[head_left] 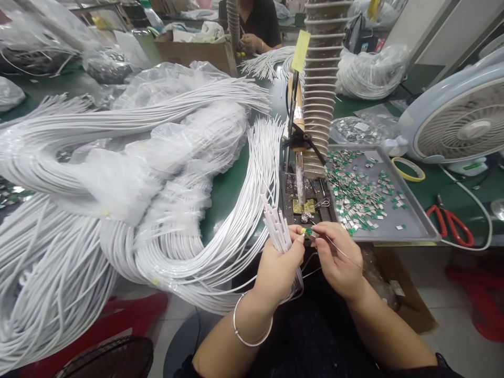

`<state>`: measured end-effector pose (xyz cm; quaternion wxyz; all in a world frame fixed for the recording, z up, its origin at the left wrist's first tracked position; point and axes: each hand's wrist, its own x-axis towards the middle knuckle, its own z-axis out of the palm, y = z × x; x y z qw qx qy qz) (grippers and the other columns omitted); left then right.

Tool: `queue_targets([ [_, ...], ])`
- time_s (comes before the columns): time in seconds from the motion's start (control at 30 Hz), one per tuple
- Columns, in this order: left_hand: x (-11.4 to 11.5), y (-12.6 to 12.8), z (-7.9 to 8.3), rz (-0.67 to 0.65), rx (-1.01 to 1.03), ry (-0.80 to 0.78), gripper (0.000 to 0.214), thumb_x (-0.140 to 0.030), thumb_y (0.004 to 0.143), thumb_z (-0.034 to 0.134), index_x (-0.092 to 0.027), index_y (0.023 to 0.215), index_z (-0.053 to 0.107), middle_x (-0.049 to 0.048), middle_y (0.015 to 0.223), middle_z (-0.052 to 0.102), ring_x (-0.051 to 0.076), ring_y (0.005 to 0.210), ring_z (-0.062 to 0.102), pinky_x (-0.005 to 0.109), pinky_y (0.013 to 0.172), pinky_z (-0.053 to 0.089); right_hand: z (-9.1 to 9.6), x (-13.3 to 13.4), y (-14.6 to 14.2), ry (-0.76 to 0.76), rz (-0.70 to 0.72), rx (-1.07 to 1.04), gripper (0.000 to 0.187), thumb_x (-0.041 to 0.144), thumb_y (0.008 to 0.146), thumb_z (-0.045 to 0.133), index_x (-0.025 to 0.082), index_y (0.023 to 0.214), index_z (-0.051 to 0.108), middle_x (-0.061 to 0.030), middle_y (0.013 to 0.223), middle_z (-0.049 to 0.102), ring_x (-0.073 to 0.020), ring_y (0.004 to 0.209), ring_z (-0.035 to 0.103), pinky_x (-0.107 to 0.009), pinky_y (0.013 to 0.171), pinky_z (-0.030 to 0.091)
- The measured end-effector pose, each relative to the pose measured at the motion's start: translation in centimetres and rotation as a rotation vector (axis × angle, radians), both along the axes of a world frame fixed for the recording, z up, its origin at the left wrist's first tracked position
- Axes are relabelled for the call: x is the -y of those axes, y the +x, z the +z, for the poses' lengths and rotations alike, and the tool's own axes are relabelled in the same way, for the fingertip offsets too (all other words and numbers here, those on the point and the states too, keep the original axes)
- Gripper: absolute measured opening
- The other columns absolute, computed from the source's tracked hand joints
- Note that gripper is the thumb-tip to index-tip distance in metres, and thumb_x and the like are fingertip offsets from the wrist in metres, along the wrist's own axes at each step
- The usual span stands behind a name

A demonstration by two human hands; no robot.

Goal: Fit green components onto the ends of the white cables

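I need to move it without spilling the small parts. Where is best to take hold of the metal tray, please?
Take the metal tray by its raised right rim, coming from the right: that rim is bare, while the loose green-and-silver parts fill the middle and the dark tool block crowds the left edge.

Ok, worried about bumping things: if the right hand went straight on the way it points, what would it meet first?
Probably the left hand holding the white wires, just ahead; depth is unclear.
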<state>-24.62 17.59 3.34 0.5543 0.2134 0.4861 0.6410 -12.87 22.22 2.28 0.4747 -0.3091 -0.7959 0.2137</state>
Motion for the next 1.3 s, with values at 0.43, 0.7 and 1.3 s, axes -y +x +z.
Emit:
queue_targets([
  [0.43, -0.9, -0.1, 0.6, 0.012, 0.047, -0.078, 0.008, -0.019, 0.069, 0.059, -0.015, 0.072, 0.054, -0.0092, 0.046, 0.036, 0.003, 0.038, 0.029, 0.018, 0.041, 0.02, -2.0, 0.6, -0.2, 0.04, -0.057, -0.187, 0.03, 0.012, 0.088, 0.041, 0.022, 0.113, 0.055, -0.0077, 0.098, 0.069, -0.0186, 0.083, 0.068, -0.037, 0.072, 0.059],
  [0.7, -1.1, -0.3, 1.0, 0.017, 0.059, -0.053, 0.008, -0.018, 0.072, 0.057, -0.014, 0.079, 0.054, -0.0099, 0.047, 0.034, 0.003, 0.038, 0.028, 0.017, 0.041, 0.021, -0.8, -0.2, -0.3, 0.161, -0.016, -0.059, 0.026, 0.009, 0.084, 0.047, 0.021, 0.104, 0.06, -0.0101, 0.097, 0.067, -0.0208, 0.091, 0.065, -0.04, 0.074, 0.057],
  [1.3, -1.7, -0.4, 2.0, 0.021, 0.056, -0.028, 0.007, -0.018, 0.07, 0.058, -0.014, 0.073, 0.052, -0.0099, 0.043, 0.035, 0.002, 0.038, 0.028, 0.016, 0.041, 0.022, -0.5, -0.7, -1.1, 0.202, -0.066, -0.036, 0.025, 0.01, 0.084, 0.049, 0.022, 0.102, 0.061, -0.009, 0.099, 0.063, -0.0203, 0.091, 0.062, -0.039, 0.075, 0.055],
])
